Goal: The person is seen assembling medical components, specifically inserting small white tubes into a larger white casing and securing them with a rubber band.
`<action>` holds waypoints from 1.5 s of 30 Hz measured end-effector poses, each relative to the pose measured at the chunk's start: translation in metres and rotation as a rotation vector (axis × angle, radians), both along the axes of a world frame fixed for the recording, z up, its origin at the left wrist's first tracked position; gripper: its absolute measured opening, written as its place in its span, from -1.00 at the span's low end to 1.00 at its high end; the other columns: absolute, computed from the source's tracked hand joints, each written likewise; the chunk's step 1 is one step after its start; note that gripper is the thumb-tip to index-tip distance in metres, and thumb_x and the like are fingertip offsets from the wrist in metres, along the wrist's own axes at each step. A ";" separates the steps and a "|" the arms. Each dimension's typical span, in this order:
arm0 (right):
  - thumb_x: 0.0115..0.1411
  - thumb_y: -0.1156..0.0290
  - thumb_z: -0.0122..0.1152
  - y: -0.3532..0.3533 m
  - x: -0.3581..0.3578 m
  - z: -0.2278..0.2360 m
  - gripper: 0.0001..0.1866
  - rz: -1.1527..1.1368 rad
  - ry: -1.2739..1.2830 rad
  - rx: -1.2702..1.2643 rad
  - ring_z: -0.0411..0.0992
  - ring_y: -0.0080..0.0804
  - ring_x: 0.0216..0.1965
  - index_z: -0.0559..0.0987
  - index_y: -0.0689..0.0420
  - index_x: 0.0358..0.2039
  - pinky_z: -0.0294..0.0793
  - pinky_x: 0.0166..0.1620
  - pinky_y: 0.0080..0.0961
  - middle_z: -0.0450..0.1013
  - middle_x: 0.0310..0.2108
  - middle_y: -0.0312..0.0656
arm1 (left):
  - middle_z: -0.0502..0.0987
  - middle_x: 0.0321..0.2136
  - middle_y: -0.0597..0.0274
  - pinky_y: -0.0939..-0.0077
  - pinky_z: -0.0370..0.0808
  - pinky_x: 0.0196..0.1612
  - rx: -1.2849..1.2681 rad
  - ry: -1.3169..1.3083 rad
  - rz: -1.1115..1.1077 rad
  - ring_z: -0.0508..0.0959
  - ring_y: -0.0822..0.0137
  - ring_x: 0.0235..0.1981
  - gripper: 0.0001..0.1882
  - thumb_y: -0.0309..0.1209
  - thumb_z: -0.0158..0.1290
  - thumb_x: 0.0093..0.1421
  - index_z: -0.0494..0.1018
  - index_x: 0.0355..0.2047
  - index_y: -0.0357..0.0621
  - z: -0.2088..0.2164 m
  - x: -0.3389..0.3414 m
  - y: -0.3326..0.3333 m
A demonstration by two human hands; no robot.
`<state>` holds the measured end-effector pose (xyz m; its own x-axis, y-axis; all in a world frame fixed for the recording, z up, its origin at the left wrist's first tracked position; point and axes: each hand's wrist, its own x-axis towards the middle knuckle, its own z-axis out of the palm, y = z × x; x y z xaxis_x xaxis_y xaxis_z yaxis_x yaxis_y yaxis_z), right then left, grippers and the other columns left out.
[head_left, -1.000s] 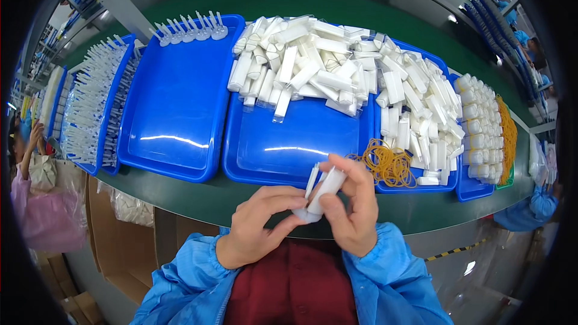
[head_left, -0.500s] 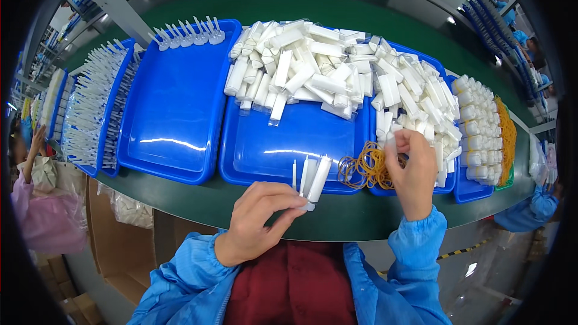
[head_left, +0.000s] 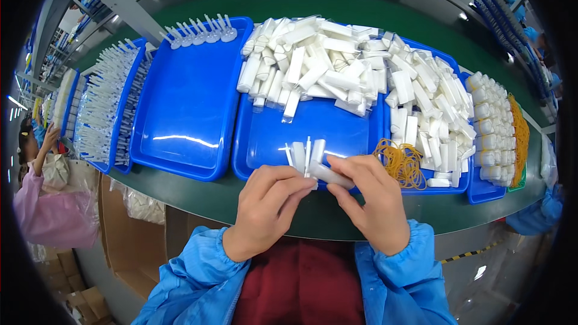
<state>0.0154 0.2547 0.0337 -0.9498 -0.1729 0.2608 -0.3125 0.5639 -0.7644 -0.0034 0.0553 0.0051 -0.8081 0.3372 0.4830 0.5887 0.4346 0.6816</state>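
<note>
My left hand (head_left: 265, 207) pinches the lower end of a small bundle: thin white plastic stems (head_left: 308, 151) with white wrapped packets (head_left: 318, 150) standing beside them. Close by, my right hand (head_left: 379, 204) has a white wrapped packet (head_left: 332, 176) between thumb and fingers. That packet lies tilted against the bundle's right side. Both hands are over the near edge of a blue tray (head_left: 271, 132). Fingers hide the bottom of the bundle. Just past my right hand lies a heap of tan rubber bands (head_left: 400, 165).
White packets (head_left: 310, 63) are piled across the middle tray, and more packets (head_left: 427, 99) fill the tray beside it. Left is a blue tray (head_left: 180, 102) with several stemmed bases (head_left: 198, 36). Stems (head_left: 99, 108) crowd another tray. White bundles (head_left: 490, 126) stand right. A person in pink works far left.
My right hand has left the right-hand packet pile and come left with a packet, up to the bundle in my left hand. The view has shifted slightly.
</note>
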 end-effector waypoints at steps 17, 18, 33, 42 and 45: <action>0.35 0.34 0.14 -0.009 -0.019 -0.012 -0.45 -0.190 -0.498 -0.912 0.53 -0.44 -0.16 0.30 0.24 0.28 0.46 0.00 -0.48 0.54 -0.15 -0.08 | 0.61 -0.20 0.40 0.43 0.34 -0.26 -0.142 0.031 -0.186 0.52 0.30 -0.29 -0.58 -0.63 0.21 -0.11 0.68 -0.20 0.05 0.027 0.014 -0.015; 0.34 0.33 0.12 -0.010 -0.019 -0.011 -0.46 -0.215 -0.495 -0.893 0.53 -0.45 -0.17 0.31 0.24 0.28 0.47 -0.03 -0.48 0.53 -0.15 -0.09 | 0.62 -0.20 0.40 0.42 0.34 -0.26 -0.142 0.027 -0.186 0.52 0.30 -0.29 -0.58 -0.63 0.21 -0.11 0.68 -0.20 0.05 0.028 0.014 -0.015; 0.23 0.53 0.32 -0.030 0.010 -0.021 -0.40 -0.025 -0.304 -0.639 0.51 -0.38 0.02 0.32 0.29 0.24 0.49 0.07 -0.46 0.49 -0.01 -0.07 | 0.58 -0.17 0.19 0.37 0.44 -0.24 0.115 0.090 -0.021 0.57 0.22 -0.25 -0.58 -0.57 0.33 -0.06 0.56 -0.13 -0.10 0.008 0.019 -0.017; 0.20 0.49 0.23 -0.023 -0.046 -0.019 -0.59 0.006 0.188 -0.032 0.39 -0.01 -0.02 0.51 0.23 0.08 0.34 0.10 -0.23 0.46 -0.04 -0.02 | 0.61 -0.25 0.14 0.41 0.59 -0.37 0.099 0.102 0.046 0.64 0.22 -0.37 -0.61 -0.61 0.38 -0.06 0.57 -0.18 -0.16 -0.006 0.011 -0.031; 0.15 0.51 0.28 -0.005 -0.095 -0.016 -0.56 -0.239 0.480 0.469 0.38 -0.11 -0.06 0.53 0.17 0.08 0.35 -0.04 -0.24 0.47 -0.04 -0.07 | 0.59 -0.25 0.12 0.44 0.59 -0.32 0.105 0.052 0.075 0.64 0.21 -0.34 -0.64 -0.65 0.36 -0.04 0.57 -0.20 -0.17 -0.009 0.014 -0.030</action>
<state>-0.0797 0.2501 0.0180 -0.7749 -0.1703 0.6087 -0.3802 0.8949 -0.2336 0.0110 0.0256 -0.0039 -0.8023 0.2219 0.5541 0.5927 0.4069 0.6951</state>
